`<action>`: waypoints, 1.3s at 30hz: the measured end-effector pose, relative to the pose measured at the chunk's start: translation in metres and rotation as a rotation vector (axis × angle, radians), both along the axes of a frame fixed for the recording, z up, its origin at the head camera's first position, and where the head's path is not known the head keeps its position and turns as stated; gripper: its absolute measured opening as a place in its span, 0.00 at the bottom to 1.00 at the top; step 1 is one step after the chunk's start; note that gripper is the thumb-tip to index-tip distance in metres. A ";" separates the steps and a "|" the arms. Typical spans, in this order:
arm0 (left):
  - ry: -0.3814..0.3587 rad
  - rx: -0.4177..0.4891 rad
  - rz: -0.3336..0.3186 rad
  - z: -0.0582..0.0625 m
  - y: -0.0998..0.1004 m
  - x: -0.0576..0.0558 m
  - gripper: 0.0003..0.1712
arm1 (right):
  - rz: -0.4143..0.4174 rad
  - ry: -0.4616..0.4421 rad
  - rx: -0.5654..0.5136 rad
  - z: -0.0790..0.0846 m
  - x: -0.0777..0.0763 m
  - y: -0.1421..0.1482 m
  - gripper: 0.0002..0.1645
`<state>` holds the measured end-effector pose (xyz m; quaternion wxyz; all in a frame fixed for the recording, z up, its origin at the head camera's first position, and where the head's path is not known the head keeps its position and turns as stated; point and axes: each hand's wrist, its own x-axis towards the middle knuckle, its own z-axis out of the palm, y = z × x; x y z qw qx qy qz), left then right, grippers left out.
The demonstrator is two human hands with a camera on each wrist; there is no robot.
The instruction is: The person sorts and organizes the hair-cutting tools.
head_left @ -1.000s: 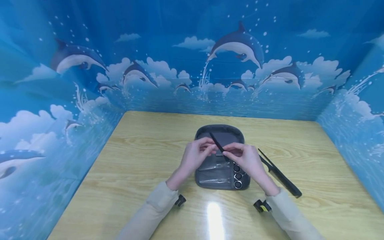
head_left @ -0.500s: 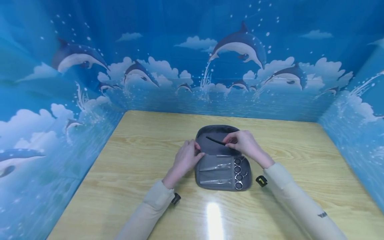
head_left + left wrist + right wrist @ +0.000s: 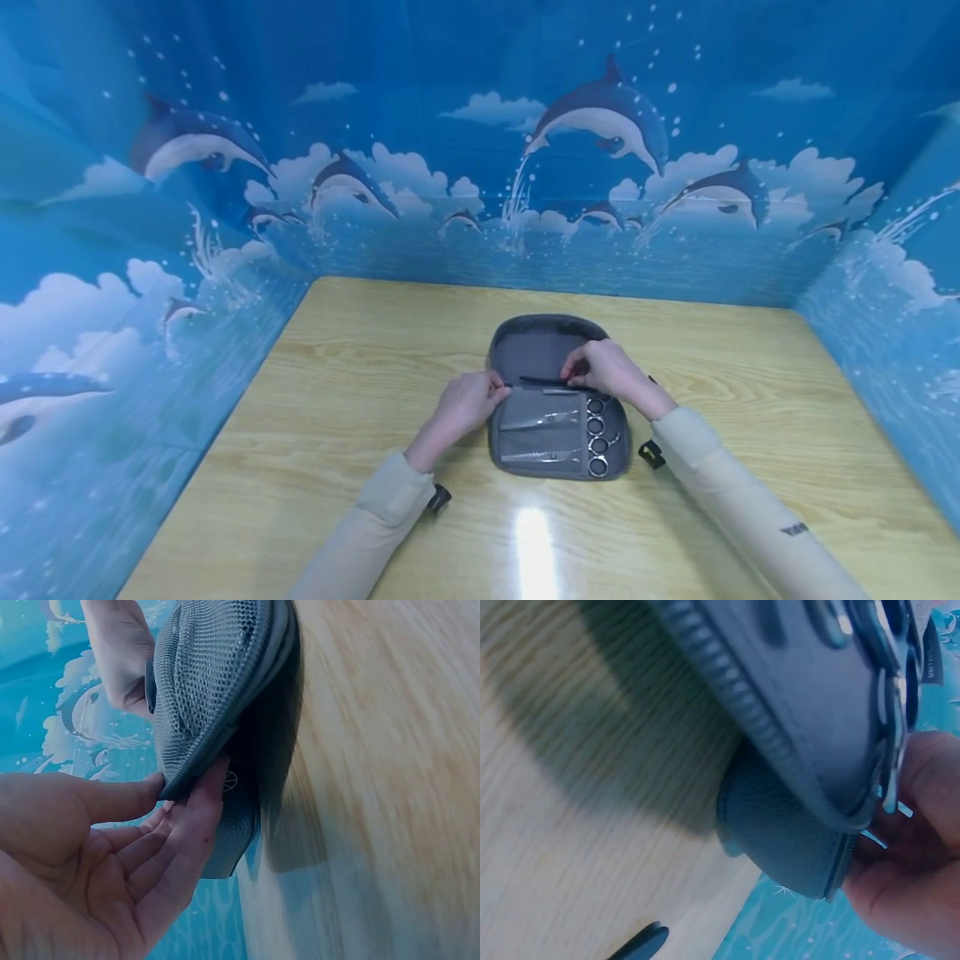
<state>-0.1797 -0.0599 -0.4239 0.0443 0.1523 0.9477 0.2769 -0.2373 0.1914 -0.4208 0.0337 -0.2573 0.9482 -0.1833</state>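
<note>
An unfolded dark grey zip case (image 3: 540, 350) lies on the table. Its near half carries clear pockets (image 3: 536, 437) and several scissors, whose metal handles (image 3: 892, 727) show in the right wrist view. At the case's left side, my left hand (image 3: 461, 404) pinches an edge near the fold; the left wrist view has the thumb above a mesh-textured part (image 3: 217, 667) and fingers beneath. My right hand (image 3: 609, 368) holds a slim black comb-shaped strip (image 3: 540, 380) just above the fold, lying almost level across it. No teeth can be made out, and the right fingers cover its right end.
A wooden table (image 3: 360, 358) bears the case, with dolphin-printed curtains (image 3: 420, 200) on three sides. The tip of a black tool (image 3: 652, 380) peeks out behind my right forearm; its dark end (image 3: 641, 943) appears low in the right wrist view.
My left hand let go of the black strip and moved to the case's left edge. The right hand turned the strip from slanting to nearly level and lowered it toward the fold.
</note>
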 end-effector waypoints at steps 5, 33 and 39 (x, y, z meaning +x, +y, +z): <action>0.006 -0.015 0.000 -0.002 0.001 -0.002 0.11 | 0.012 -0.024 0.013 -0.003 0.000 0.002 0.06; -0.065 -0.033 0.044 0.001 0.001 -0.005 0.11 | -0.045 0.010 -0.126 -0.002 0.007 0.009 0.11; -0.027 -0.034 0.022 0.001 -0.001 -0.004 0.11 | -0.150 0.034 -0.251 0.014 0.013 0.028 0.11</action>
